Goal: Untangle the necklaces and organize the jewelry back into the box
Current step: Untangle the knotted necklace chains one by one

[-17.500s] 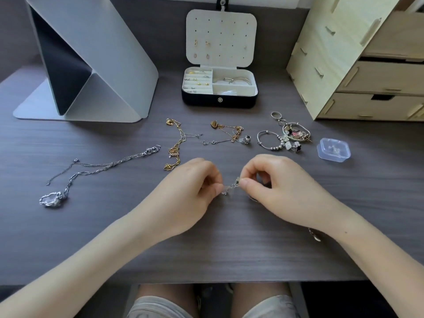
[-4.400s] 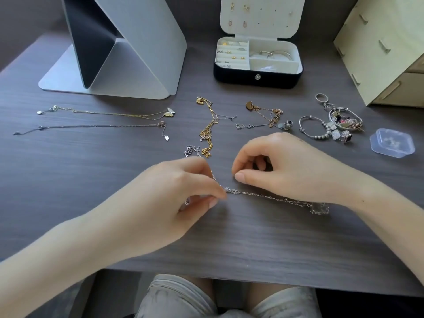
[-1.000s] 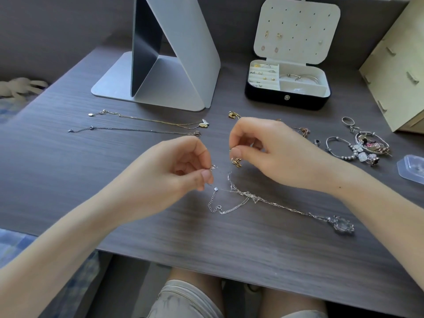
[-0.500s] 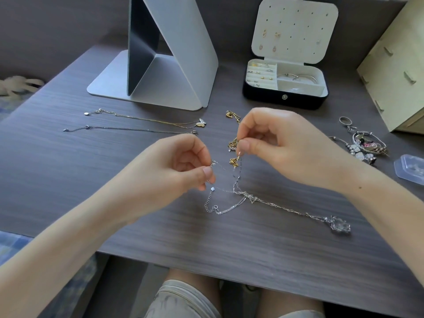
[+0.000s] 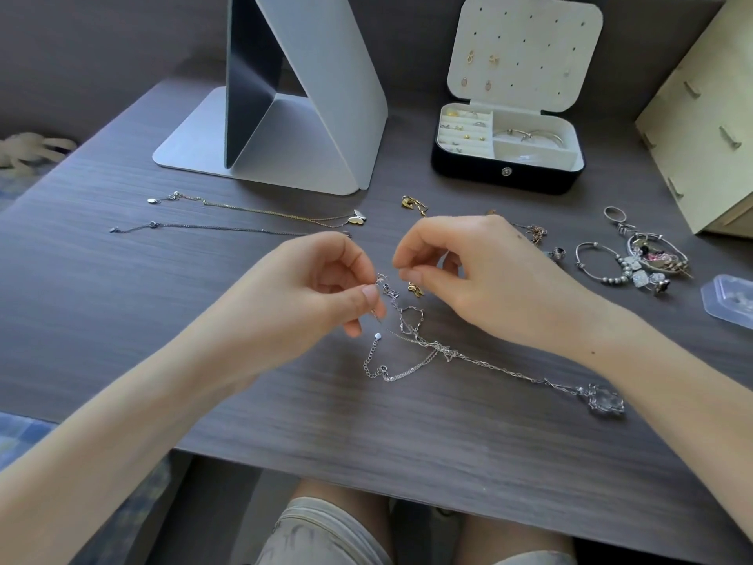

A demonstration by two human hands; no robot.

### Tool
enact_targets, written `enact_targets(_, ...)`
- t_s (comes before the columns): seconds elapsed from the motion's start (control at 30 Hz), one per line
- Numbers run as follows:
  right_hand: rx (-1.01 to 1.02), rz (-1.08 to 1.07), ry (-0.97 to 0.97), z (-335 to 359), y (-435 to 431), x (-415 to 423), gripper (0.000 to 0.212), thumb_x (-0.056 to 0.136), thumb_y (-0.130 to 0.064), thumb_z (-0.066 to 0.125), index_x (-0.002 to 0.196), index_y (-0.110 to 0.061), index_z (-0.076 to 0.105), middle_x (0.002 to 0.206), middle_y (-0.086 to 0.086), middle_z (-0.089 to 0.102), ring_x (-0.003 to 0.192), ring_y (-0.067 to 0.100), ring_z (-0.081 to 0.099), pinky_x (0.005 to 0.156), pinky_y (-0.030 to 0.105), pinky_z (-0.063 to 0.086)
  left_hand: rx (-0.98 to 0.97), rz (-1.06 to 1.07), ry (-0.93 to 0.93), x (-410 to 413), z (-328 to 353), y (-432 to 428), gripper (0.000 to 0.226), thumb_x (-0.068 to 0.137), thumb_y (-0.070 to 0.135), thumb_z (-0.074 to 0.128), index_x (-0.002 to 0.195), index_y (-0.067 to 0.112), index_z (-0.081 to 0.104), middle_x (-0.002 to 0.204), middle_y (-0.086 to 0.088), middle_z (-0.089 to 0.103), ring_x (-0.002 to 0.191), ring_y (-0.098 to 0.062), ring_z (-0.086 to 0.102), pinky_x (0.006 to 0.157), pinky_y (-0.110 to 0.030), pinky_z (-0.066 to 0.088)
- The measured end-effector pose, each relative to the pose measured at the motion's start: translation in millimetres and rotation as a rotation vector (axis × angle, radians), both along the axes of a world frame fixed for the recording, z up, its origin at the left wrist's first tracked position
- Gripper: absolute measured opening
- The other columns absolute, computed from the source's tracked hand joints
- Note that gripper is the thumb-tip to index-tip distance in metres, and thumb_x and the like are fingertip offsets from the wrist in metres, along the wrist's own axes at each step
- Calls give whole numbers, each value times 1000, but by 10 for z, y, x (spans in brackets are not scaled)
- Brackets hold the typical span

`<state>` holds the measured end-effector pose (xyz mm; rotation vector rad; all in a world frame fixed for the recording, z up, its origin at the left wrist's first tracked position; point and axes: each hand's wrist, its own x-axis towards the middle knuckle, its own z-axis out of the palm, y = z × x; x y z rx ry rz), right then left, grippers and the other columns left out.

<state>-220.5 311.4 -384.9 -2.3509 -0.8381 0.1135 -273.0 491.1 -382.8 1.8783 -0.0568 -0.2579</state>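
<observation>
A tangled silver necklace (image 5: 442,351) lies on the dark desk in front of me, and its crystal pendant (image 5: 606,402) trails off to the right. My left hand (image 5: 313,295) pinches one thin end of that chain just above the desk. My right hand (image 5: 485,279) hovers close beside it with fingers curled and thumb tip near the chain end; I cannot see a strand in it. The open jewelry box (image 5: 507,173) stands at the back right, with rings and bangles inside and earrings on its lid.
Two straightened necklaces, a gold one (image 5: 285,216) and a silver one (image 5: 212,228), lie at the left. A gold chain (image 5: 413,204) is partly hidden behind my right hand. Bracelets and rings (image 5: 635,265), a clear plastic case (image 5: 729,305), wooden drawers (image 5: 701,116) and a grey stand (image 5: 309,116) surround the work area.
My right hand has come down and the strand it was lifting has dropped into a small loop on the desk. My left hand keeps its pinch on the chain end.
</observation>
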Motion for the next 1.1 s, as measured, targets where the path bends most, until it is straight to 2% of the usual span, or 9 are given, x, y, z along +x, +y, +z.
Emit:
enact_targets(0.1,38,-26,-9,10,-2,-5,14,86,-5,63,90,-18,67,76,-14,64,69,-3,53,63,5,35,-20,-4,9,4,15,-24,12,85,3,60,78,11,55,70,-1,70,53,-11,55,47,-11,36)
enact_targets(0.23,71,-33,-85,59,-26,-73,6,81,-12,65,82,-17,69,64,-20,55,66,-3,50,62,5,34,-23,-5,-5,23,31,-54,14,86,4,60,77,13,55,70,0,70,54,-10,56,47,-13,36)
enact_targets(0.33,49,-25,-123,73,-65,-137,11,77,-26,59,75,-24,70,64,-17,56,68,10,49,62,11,33,-23,-14,-29,42,43,-77,15,87,4,59,77,14,54,69,2,69,54,-10,56,47,-13,36)
enact_targets(0.47,29,-31,-99,39,-99,-164,15,77,-30,58,76,-31,73,68,-11,60,67,13,49,62,25,37,-45,-30,-40,73,63,-118,15,87,2,59,77,12,53,69,-1,68,53,-11,55,47,-11,36)
enact_targets(0.73,138,-87,-107,64,-147,-197,13,77,-24,59,73,-26,71,60,-14,53,62,14,48,59,19,34,-34,-4,-34,123,53,-142,16,87,4,59,77,14,53,66,4,68,52,-10,56,46,-15,35)
enact_targets(0.9,19,-51,-91,-31,-105,-215,24,78,-26,55,90,-33,75,59,-22,48,64,-4,48,60,12,33,-17,25,-23,148,25,-123,15,87,6,60,77,15,54,65,3,67,52,-10,56,46,-15,35)
enact_targets(0.97,-52,-81,-139,-87,-69,-218,27,80,-27,53,94,-36,74,59,-21,47,64,-1,47,57,13,33,17,36,-15,159,6,-115,14,87,7,61,77,15,54,66,2,68,52,-10,57,46,-17,35)
enact_targets(1.03,-123,-106,-210,-134,-18,-233,26,82,-28,51,92,-35,74,62,-17,50,66,7,50,56,25,39,55,50,-2,167,-14,-105,15,87,7,60,76,15,55,67,2,69,51,-10,56,45,-17,35)
enact_targets(1.1,-177,-124,-280,-164,43,-235,26,82,-31,48,86,-33,74,61,-11,53,64,15,56,51,29,43,97,65,7,176,-32,-94,13,87,8,60,77,14,55,69,1,71,50,-10,56,47,-17,36)
